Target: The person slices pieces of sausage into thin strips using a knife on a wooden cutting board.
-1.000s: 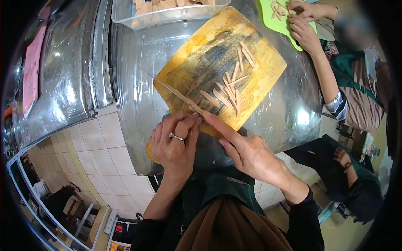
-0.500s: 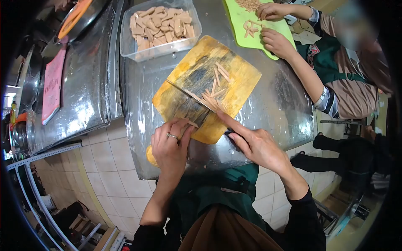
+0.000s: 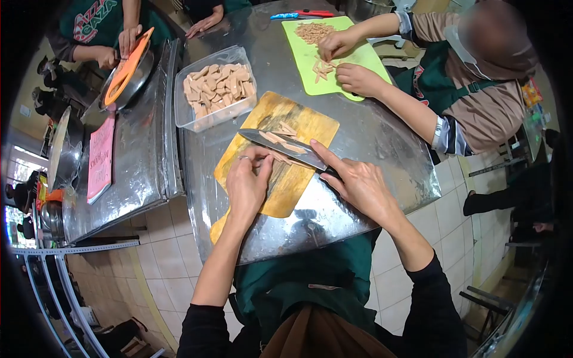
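Observation:
A kitchen knife (image 3: 280,148) is gripped by its dark handle in my right hand (image 3: 361,188), the index finger stretched along the top of the blade. Its blade is tilted, with its broad side showing over tan, sausage-like strips (image 3: 286,128) on the worn wooden cutting board (image 3: 277,194). Beside the blade, my left hand (image 3: 243,185) has its thumb and fingers closed at some of the strips on the near side. The board lies askew on the metal table (image 3: 394,179), its handle toward my left forearm.
A clear plastic tub (image 3: 218,121) of tan slices stands behind the board. At right a co-worker's hands (image 3: 358,80) handle strips on a green board (image 3: 373,62). At left are a pink booklet (image 3: 101,158) and another person with an orange board (image 3: 126,71) over a metal bowl.
The knife has gone from edge-down to tilted, showing its broad side over the strips. My left hand has come closer to the blade. The view has shifted, revealing more people at the top.

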{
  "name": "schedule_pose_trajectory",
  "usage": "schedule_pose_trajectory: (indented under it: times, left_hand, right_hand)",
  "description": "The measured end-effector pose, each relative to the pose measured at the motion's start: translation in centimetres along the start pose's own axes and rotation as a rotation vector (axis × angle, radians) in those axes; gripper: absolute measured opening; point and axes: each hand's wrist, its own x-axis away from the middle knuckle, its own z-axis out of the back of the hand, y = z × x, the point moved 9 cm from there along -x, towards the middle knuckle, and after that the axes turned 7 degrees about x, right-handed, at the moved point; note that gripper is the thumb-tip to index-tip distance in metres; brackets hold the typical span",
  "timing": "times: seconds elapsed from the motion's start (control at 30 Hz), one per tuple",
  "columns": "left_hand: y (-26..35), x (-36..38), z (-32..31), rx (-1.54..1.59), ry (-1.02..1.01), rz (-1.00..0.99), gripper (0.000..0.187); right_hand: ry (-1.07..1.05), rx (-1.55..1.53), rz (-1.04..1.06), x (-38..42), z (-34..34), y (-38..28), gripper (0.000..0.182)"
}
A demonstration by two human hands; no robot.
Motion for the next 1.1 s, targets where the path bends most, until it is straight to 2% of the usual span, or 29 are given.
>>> schedule_pose_trajectory:
  times: [0.03, 0.13, 0.17, 0.27, 0.4, 0.63, 0.8, 0.97, 1.1]
  left_hand:
    - [-0.4, 0.2, 0.3, 0.03, 0.017, 0.019, 0.026]
    - [3.8, 0.4, 1.8, -0.217, 0.127, -0.237, 0.045]
    - [3.5, -0.2, 1.1, -0.206, 0.04, -0.203, 0.059]
    - [4.4, -1.9, -0.6, -0.287, -0.075, -0.259, 0.065]
    - [4.5, -4.1, -1.5, -0.322, -0.096, -0.326, 0.067]
    - [2.3, -6.7, -2.5, -0.299, -0.101, -0.423, 0.063]
    - [2.2, -7.5, -1.0, -0.165, -0.038, -0.39, 0.039]
    - [1.5, -8.1, 2.1, -0.017, -0.023, -0.318, 0.015]
    - [-0.5, -6.4, 3.2, 0.033, -0.094, -0.175, 0.015]
  right_hand:
    - [0.017, 0.008, 0.003, 0.0, 0.0, 0.1, 0.071]
    - [0.036, 0.021, 0.018, 0.2, -0.3, 0.2, 0.071]
    - [0.037, 0.024, 0.027, 0.3, -0.4, 0.0, 0.071]
    - [0.049, 0.046, 0.064, 0.5, 0.0, -0.8, 0.078]
    - [0.062, 0.071, 0.061, 1.7, 0.8, -0.7, 0.078]
    - [-0.025, 0.036, 0.004, 4.7, 3.8, -0.3, 0.07]
    - [-0.098, -0.043, -0.053, 6.3, 4.5, 0.3, 0.06]
    - [-0.229, -0.227, -0.053, 6.3, 3.0, -1.6, 0.054]
    - [-0.217, -0.284, -0.009, 5.6, 0.1, -2.4, 0.05]
